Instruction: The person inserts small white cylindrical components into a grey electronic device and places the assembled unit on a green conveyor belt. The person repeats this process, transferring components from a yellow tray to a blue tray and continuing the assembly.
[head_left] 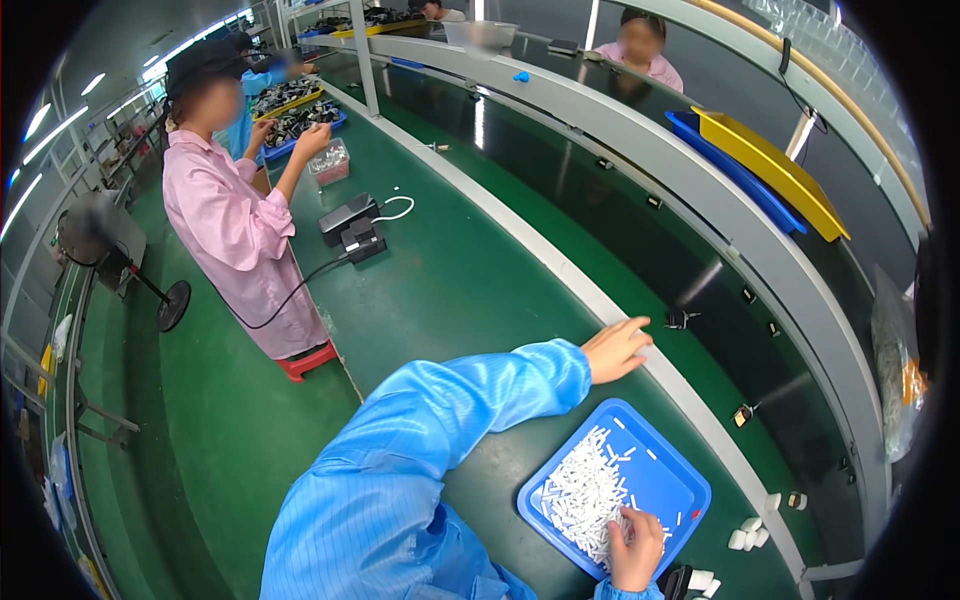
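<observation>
While the right grip [636, 552] worked low in the view, its thumb and fingers dipped into the blue tray [665, 470], right at the edge of a heap of short white pieces [585, 485]. The thumb and forefinger were bent toward each other over the heap, but whether they pinched one of the pieces could not be told, since the fingers hid the spot. Most of the heap lay to the left of and beyond that grip, piled against the tray's left side, while a few loose pieces lay scattered toward the far and right sides.

The left grip [617, 350] was well apart from the heap, past the tray's far corner and above the pale rail [545, 250] that edged the green bench [440, 290]. Its fingers were loosely spread, palm down, and nothing showed between them. Just beyond the fingertips, on the dark conveyor [735, 365], lay a small dark part [682, 320], near the hand yet not touching it.

To the right of the tray, some rounded white pieces [748, 535] sat in a cluster by the rail. Farther up the bench, two black boxes [350, 220] lay close together with a white cable [402, 207] curling beside them. Beyond these, a co-worker in a pink shirt [225, 205] faced the bench, both hands raised near a clear container [330, 163].
</observation>
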